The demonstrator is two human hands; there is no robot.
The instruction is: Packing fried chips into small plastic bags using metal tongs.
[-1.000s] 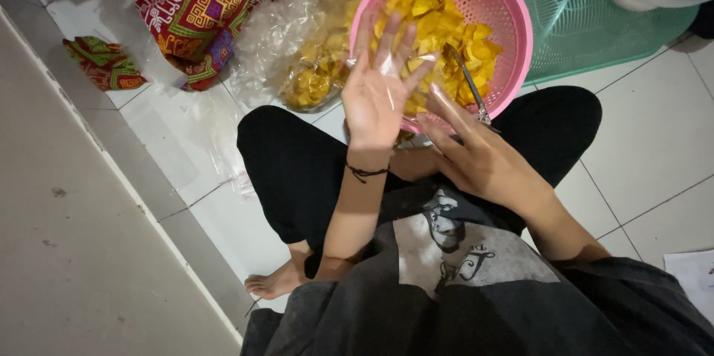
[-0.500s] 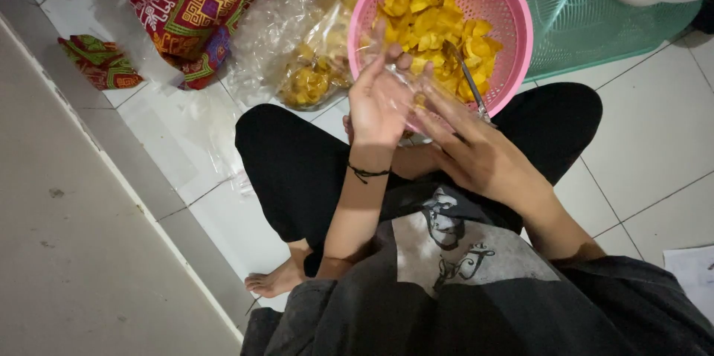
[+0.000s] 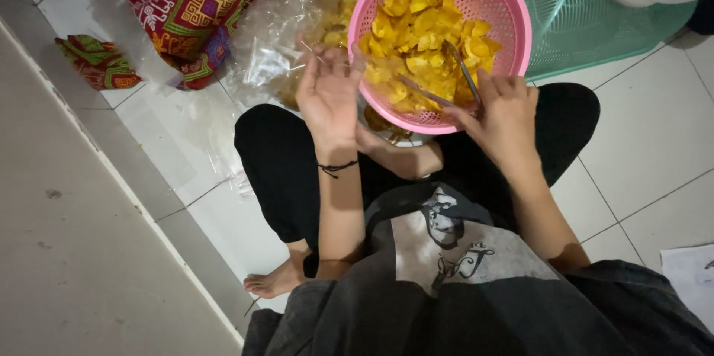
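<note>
Right hand (image 3: 502,107) grips metal tongs (image 3: 454,77) in pink basket (image 3: 513,21); left hand (image 3: 327,92) open.

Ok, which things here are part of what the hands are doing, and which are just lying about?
In hand:
left hand
right hand
metal tongs
pink basket
yellow chips
clear plastic bags

Lying about:
patterned cloth
green basket
folded wrapper

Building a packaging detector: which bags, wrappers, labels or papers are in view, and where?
Clear plastic bag: crinkled, holds yellow chips, left of the pink basket, at the left hand.
Paper sheet: white, lower right floor, partly cut off.
No screens or signs.
</note>
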